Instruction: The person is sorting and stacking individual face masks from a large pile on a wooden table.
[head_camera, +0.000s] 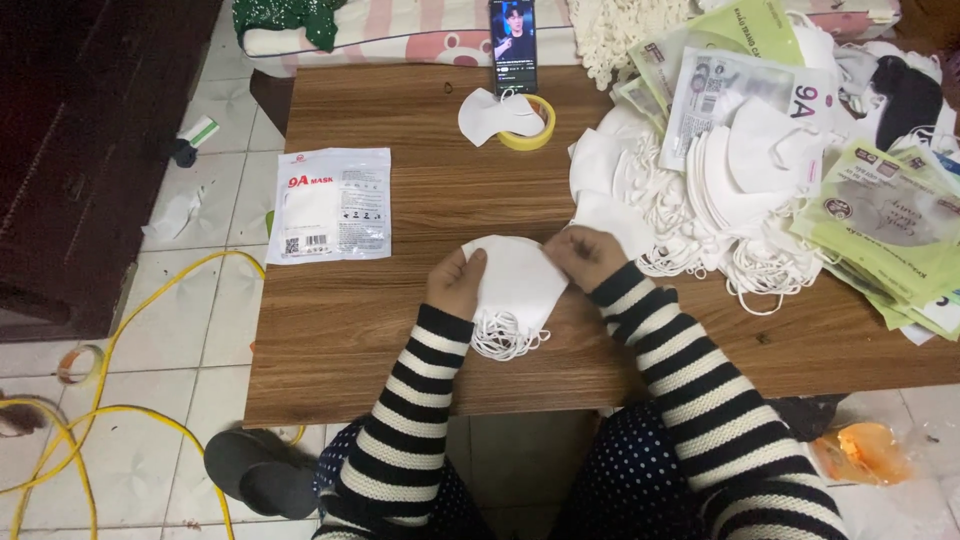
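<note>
We note a low wooden table (400, 330) with brown grain on a floor (190, 220) of pale square tiles, scuffed and littered with scraps. A dark wooden cabinet (90, 150) stands well off the table's left edge. Yellow cable (130, 410) loops across the tiles near the table's near-left corner, beside a dark slipper (255, 470). Beyond the far edge lies pink-striped bedding (400, 25). Light is even and soft.
</note>
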